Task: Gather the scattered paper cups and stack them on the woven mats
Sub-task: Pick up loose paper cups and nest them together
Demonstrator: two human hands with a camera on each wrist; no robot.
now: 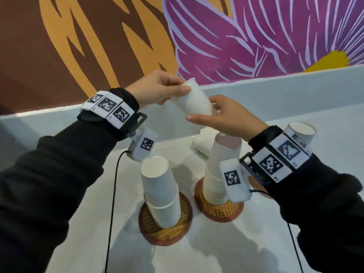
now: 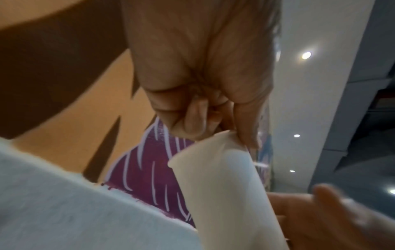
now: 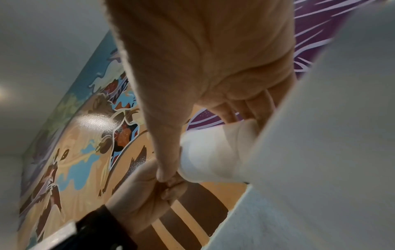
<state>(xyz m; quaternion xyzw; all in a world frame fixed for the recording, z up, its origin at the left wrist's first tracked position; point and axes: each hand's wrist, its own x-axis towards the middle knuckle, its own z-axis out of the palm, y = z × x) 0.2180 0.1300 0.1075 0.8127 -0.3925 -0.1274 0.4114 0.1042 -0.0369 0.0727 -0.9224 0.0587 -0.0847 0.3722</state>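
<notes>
A white paper cup (image 1: pixel 192 101) is held tilted in the air above the table between both hands. My left hand (image 1: pixel 181 88) pinches its narrow bottom end, as the left wrist view shows (image 2: pixel 224 130). My right hand (image 1: pixel 206 113) wraps the wide rim end, thumb below and fingers behind. Below stand two upside-down cup stacks: the left stack (image 1: pixel 159 192) on a round woven mat (image 1: pixel 183 219) and the taller right stack (image 1: pixel 222 170) on a second woven mat (image 1: pixel 218 212).
More white cups lie on their sides (image 1: pixel 202 140) behind the stacks. One cup (image 1: pixel 299 133) stands behind my right wrist. A third mat's edge (image 1: pixel 256 184) peeks out under that wrist. The pale table meets a low ledge (image 1: pixel 275 89) and a painted wall.
</notes>
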